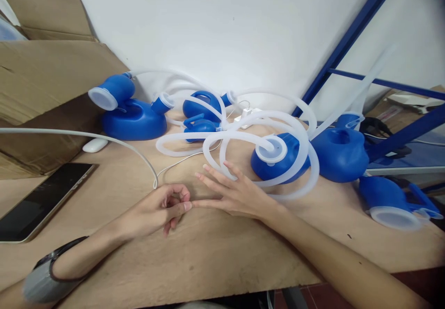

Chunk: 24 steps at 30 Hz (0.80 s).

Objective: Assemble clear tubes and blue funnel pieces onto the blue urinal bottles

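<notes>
My left hand [160, 208] rests on the wooden table [215, 249] with its fingers curled loosely inward, and nothing shows in them. My right hand [232, 192] lies flat just beside it, fingers stretched out, its thumb touching the left fingertips. The right fingertips reach toward a tangle of translucent corrugated hoses [239, 137]. Several blue plastic containers with white caps lie behind: one [134, 114] at the left, one [278, 158] just beyond my right hand, one [339, 154] further right.
A dark tablet [40, 202] lies at the left edge with a white mouse [94, 145] behind it. Cardboard boxes [41, 82] are stacked at the back left. A white cable [104, 137] crosses the table. Blue metal frame bars [347, 35] rise at the right.
</notes>
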### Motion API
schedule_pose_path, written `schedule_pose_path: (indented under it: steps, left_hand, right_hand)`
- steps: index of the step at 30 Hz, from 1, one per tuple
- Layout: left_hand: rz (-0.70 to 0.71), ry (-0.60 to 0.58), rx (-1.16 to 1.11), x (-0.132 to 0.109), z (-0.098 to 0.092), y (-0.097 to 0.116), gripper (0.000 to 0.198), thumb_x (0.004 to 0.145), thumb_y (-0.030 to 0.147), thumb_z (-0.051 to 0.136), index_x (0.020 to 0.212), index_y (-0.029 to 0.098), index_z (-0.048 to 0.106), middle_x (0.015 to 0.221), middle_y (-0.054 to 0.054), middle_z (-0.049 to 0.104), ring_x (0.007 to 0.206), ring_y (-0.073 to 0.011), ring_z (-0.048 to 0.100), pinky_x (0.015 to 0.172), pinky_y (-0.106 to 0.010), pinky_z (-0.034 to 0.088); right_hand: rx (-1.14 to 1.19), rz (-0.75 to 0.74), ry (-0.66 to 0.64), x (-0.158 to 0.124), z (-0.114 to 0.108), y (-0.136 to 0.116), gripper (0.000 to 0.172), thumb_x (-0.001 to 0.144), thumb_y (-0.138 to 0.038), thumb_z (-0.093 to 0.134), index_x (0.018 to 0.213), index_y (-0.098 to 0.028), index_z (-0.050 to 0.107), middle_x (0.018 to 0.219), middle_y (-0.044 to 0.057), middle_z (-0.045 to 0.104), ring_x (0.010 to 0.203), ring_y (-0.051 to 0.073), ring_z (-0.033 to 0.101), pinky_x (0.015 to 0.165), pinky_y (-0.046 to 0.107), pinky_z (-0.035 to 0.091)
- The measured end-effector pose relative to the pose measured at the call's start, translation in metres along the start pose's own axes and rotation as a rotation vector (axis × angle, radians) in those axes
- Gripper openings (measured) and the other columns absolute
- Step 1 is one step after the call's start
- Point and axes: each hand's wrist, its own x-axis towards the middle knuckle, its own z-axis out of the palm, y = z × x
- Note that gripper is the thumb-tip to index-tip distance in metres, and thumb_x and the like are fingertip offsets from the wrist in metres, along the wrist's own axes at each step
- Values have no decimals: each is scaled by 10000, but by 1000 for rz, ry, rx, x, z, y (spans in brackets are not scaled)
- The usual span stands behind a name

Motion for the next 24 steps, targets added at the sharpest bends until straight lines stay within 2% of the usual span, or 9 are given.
schedule_pose_path:
  steps: [4, 9, 14, 20, 24]
  left_hand:
    - [41, 10, -167, 2, -3, -1, 385, 828, 497, 801, 827, 194, 564, 530, 49, 565, 478, -100, 518, 419, -170, 433]
    - [5, 104, -338, 6, -8, -1, 402, 763, 470, 878, 837, 171, 620, 572, 34, 592, 503, -106, 587, 430, -166, 450]
    - [63, 148, -419, 8, -4, 4, 371, 742, 444, 896, 823, 146, 691, 759, -22, 685, 578, -115, 648, 470, -183, 503]
    - [88, 138, -446, 5, -1, 3, 317, 742, 385, 896, 821, 149, 700, 712, -12, 673, 598, -124, 661, 477, -174, 495]
    - [71, 128, -414, 6, -2, 2, 295, 735, 363, 881, 820, 155, 690, 685, -13, 674, 578, -122, 636, 483, -187, 495]
  right_hand:
    - [80, 108, -35, 2, -2, -2, 702, 1011, -232, 568, 1633, -426, 305, 1592, 92, 507, 1511, 337, 406, 1167, 645, 383]
    - [166, 254, -73, 0, -4, 4, 694, 1011, -228, 589, 1638, -377, 329, 1613, 146, 470, 1510, 380, 398, 1163, 703, 358]
    - [128, 219, -55, -1, -5, 6, 754, 995, -159, 608, 1627, -447, 315, 1615, 123, 473, 1510, 375, 405, 1155, 704, 377]
    - [76, 184, -8, 1, -5, 2, 784, 993, -124, 601, 1623, -480, 298, 1610, 91, 486, 1512, 342, 413, 1168, 651, 400]
    - [73, 160, 5, 1, -6, 3, 793, 991, -131, 629, 1635, -447, 292, 1606, 117, 487, 1508, 345, 421, 1185, 649, 376]
